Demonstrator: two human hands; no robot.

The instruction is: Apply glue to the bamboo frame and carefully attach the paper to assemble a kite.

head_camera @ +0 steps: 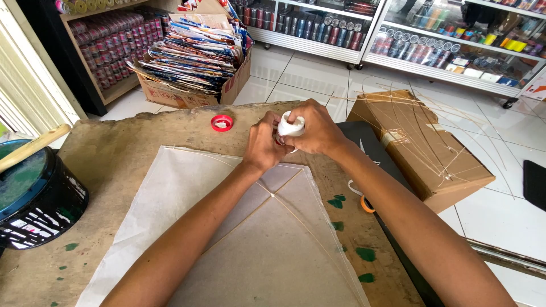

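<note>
here | stained brown worktable (pixel 136 142) | white tiled floor (pixel 500 222) | both hands (pixel 296 136) clasp white bottle (pixel 290 125) over kite (pixel 239 227)

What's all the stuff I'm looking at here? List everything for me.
white bottle: one, white, gripped in both hands above the top of the kite
kite: one, pale paper with thin crossed sticks, flat on the work table
red cap: one, red, on the table left of the hands
work table: one, brown, green paint spots
paint tub: one, black, green inside, left edge
cardboard box: one, brown, on the floor at right, thin sticks on it
box of printed sheets: one, colourful, behind the table
shelves: several, stocked with spools, along the back
left hand: holds the bottle
right hand: holds the bottle
</note>
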